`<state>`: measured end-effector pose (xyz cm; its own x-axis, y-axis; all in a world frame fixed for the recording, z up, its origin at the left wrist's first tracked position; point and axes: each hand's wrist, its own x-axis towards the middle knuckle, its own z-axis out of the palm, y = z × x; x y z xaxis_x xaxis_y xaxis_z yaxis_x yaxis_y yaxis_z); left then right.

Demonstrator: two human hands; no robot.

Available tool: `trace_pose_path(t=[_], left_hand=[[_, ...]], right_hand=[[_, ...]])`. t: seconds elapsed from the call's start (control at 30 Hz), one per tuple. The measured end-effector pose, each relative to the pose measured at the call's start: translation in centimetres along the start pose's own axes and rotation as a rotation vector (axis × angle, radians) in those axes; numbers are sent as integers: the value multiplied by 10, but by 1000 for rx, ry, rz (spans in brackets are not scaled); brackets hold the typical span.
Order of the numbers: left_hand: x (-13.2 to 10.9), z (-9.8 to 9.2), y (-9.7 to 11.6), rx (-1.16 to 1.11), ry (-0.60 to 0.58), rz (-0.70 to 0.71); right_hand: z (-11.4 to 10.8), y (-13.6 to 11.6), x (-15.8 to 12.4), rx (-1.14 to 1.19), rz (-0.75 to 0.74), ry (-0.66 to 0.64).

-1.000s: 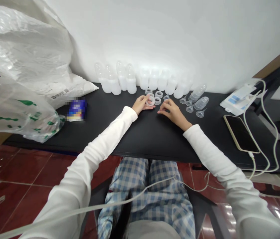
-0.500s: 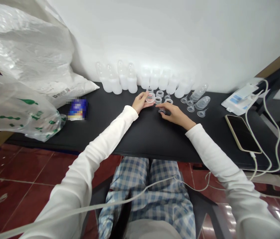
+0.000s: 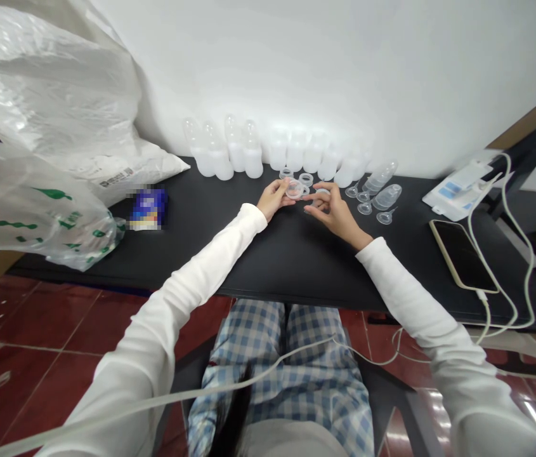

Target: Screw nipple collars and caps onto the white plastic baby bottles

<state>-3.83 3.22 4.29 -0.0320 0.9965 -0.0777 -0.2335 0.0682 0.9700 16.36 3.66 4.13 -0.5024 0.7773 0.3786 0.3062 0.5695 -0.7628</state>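
Observation:
My left hand (image 3: pixel 272 198) pinches a clear plastic bottle collar ring (image 3: pixel 293 188) above the dark table. To its right my right hand (image 3: pixel 332 211) is held with its fingers apart, the index fingertip close to the ring's lower edge. Whether that fingertip touches the ring, or a nipple sits inside it, cannot be told. Behind the hands lie more loose collar rings (image 3: pixel 306 179), partly covered by the fingers. Several clear silicone nipples (image 3: pixel 384 217) lie farther right, beside two clear dome caps (image 3: pixel 387 197).
Capped white bottles (image 3: pixel 253 158) stand along the wall, with uncapped bottles (image 3: pixel 313 155) right of them. Plastic bags (image 3: pixel 58 203) and a blue packet (image 3: pixel 148 208) are at left. A phone (image 3: pixel 462 255) with a cable and a white box (image 3: pixel 458 190) lie at right.
The ring in my left hand has shifted slightly right and tilted. My right hand has spread its fingers; the small clear nipple seen at its fingertips before no longer shows there.

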Motion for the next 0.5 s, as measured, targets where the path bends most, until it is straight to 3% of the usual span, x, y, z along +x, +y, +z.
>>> trace_pose_path(t=[0.3,0.5], left_hand=[[-3,6,-4,-123,-29,-22],[-5,9,-5,-113,-64,-46]], right_hand=[[-4,1,2,176,-24,168],[-4,-7,1,107,-119,135]])
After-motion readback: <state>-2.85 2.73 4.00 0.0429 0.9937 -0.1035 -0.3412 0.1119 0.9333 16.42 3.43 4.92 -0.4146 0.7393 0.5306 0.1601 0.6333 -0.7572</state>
